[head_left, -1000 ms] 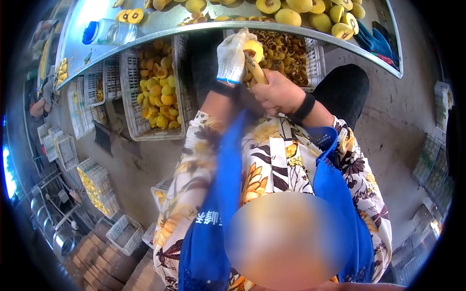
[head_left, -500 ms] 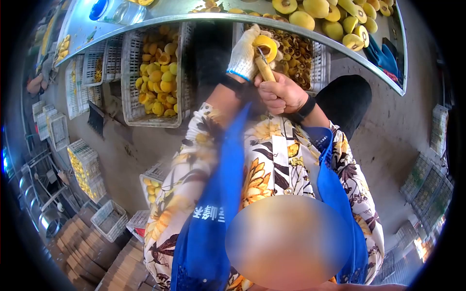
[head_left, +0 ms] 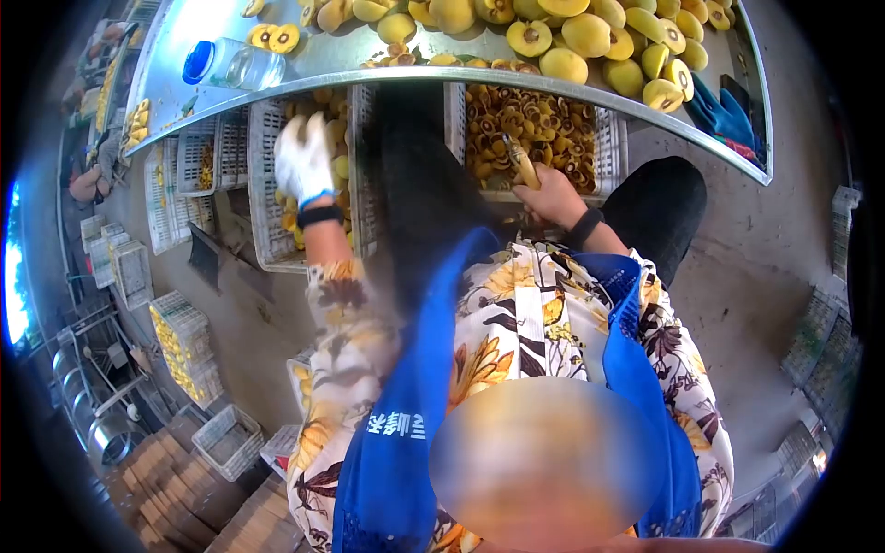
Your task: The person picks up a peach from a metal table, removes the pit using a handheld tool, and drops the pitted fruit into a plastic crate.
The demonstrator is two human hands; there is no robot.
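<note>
My left hand (head_left: 304,161), in a white knitted glove, is over the left crate (head_left: 267,235) of yellow peaches (head_left: 341,168). Its fingers look stretched and apart, though slightly blurred, and no fruit shows in them. Bare and closed, my right hand (head_left: 553,195) grips the wooden handle of a short-bladed pitting knife (head_left: 523,164). The blade points up and away from me, over the right crate (head_left: 611,138), which is full of cut-out peach pits and scraps (head_left: 539,120).
Peach halves (head_left: 585,35) are heaped on the metal table (head_left: 355,57) above the crates. A blue-capped bottle (head_left: 235,64) lies there at left, blue gloves (head_left: 724,112) at right. More crates (head_left: 184,346) and stacked cardboard (head_left: 175,484) are on the floor at left.
My left hand has left the peach it held against the knife and swung left over the peach crate. My right hand keeps the knife, now slightly lower and to the right.
</note>
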